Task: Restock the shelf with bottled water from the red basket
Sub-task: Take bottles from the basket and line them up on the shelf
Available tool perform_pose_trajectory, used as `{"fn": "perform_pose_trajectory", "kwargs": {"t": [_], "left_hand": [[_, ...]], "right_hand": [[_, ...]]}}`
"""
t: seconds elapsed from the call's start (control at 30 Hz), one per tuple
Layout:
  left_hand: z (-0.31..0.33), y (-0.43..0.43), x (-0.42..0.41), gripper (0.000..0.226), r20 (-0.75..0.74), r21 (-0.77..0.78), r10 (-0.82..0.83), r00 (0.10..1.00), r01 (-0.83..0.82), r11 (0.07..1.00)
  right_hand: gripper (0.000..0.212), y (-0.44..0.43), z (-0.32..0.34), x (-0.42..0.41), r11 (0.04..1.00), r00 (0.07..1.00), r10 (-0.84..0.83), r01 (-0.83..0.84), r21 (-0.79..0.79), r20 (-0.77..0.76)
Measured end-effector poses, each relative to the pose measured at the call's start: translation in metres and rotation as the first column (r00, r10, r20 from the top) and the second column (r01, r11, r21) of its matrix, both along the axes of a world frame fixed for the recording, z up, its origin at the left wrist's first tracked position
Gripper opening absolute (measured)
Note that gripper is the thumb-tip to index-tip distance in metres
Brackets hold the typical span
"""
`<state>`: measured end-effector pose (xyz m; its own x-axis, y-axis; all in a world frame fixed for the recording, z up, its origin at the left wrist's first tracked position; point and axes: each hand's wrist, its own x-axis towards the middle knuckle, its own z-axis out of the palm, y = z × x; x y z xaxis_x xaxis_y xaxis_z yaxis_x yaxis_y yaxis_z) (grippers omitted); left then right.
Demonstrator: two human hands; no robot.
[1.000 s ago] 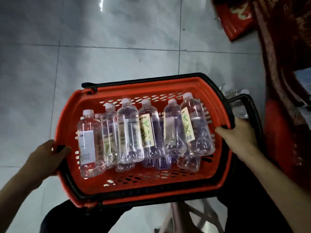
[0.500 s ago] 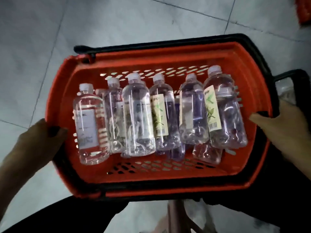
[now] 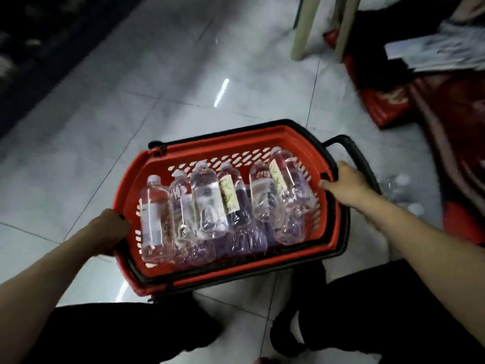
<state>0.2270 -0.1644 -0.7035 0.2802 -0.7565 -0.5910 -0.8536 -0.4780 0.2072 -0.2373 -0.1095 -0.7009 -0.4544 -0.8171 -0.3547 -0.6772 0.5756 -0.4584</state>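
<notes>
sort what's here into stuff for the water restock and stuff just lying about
For the job: red basket, water bottles in it, left hand and right hand gripping its sides.
Lying about: pale furniture legs, papers, red cloth, loose bottles on floor.

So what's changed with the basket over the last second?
The red basket has turned, right end now farther away, and looks smaller in view; pale chair legs have come into sight. Left hand and right hand still grip its two ends; the bottles still lie inside.
</notes>
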Motion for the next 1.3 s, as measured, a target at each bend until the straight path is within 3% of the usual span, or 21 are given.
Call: {"fn": "perform_pose_trajectory", "kwargs": {"t": [0.1,0.13,0.23,0.3,0.33,0.47,0.57,0.63,0.73,0.83,1.0,1.1,1.2,1.23,1.3], "left_hand": [[0.007,0.018,-0.001,0.023,-0.040,0.083,0.040,0.998,-0.037,0.996],[0.009,0.018,-0.003,0.025,0.013,0.071,-0.003,1.000,0.002,0.997],[0.021,0.012,-0.028,0.043,0.214,-0.237,-0.122,0.969,0.172,0.956],[0.026,0.006,-0.064,0.046,0.111,-0.479,-0.164,0.980,0.198,0.855],[0.027,0.001,-0.083,0.045,0.044,-0.497,-0.220,0.974,0.212,0.841],[0.033,-0.007,-0.140,0.029,-0.269,-0.191,-0.275,0.923,0.229,0.955],[0.028,-0.013,-0.150,0.029,-0.400,-0.097,-0.209,0.893,0.186,0.978],[0.018,-0.015,-0.150,0.042,-0.415,-0.070,-0.162,0.895,0.147,0.987],[0.007,-0.013,-0.156,0.045,-0.365,-0.107,-0.158,0.918,0.128,0.986],[-0.001,-0.011,-0.162,0.031,-0.418,-0.144,-0.107,0.902,0.051,0.988],[-0.012,-0.023,-0.148,0.021,-0.586,0.065,0.218,0.780,-0.223,0.973],[-0.010,-0.023,-0.145,0.032,-0.729,0.238,0.376,0.572,-0.303,0.923],[-0.005,-0.023,-0.151,0.016,-0.793,0.463,0.558,0.243,-0.355,0.812],[-0.004,-0.023,-0.153,0.013,-0.787,0.495,0.586,0.193,-0.369,0.787],[-0.003,-0.021,-0.158,0.027,-0.802,0.472,0.558,0.212,-0.348,0.810]], "right_hand": [[0.041,-0.010,0.001,0.003,0.999,1.000,0.002,0.000,0.048,-0.028],[0.042,-0.012,0.002,0.005,0.997,0.998,0.003,0.002,0.072,-0.061],[0.047,-0.018,0.009,0.020,0.998,0.961,0.022,-0.007,0.055,-0.276],[0.047,-0.033,0.018,0.039,0.997,0.963,0.062,-0.073,-0.032,-0.263],[0.044,-0.043,0.023,0.049,0.991,0.968,0.120,-0.130,-0.028,-0.221],[0.039,-0.069,0.030,0.076,0.939,0.952,0.291,-0.265,0.220,-0.093],[0.094,-0.073,0.008,0.069,0.928,0.979,0.202,-0.204,0.313,0.039],[0.107,-0.074,-0.007,0.069,0.944,0.986,0.138,-0.160,0.289,0.096],[0.099,-0.072,-0.023,0.070,0.971,0.991,0.089,-0.109,0.212,0.100],[0.057,-0.065,-0.022,0.067,0.985,0.987,0.056,-0.079,0.156,0.151],[0.039,-0.045,-0.012,0.063,0.988,0.925,0.062,-0.110,0.106,0.376],[0.020,-0.031,-0.005,0.062,0.996,0.843,0.029,-0.070,0.056,0.536],[0.044,-0.025,-0.006,0.067,0.995,0.703,-0.071,-0.005,0.104,0.707],[0.049,-0.025,-0.007,0.068,0.994,0.669,-0.083,0.006,0.106,0.739],[0.054,-0.023,-0.008,0.072,0.998,0.659,-0.048,-0.006,0.069,0.751]]}}
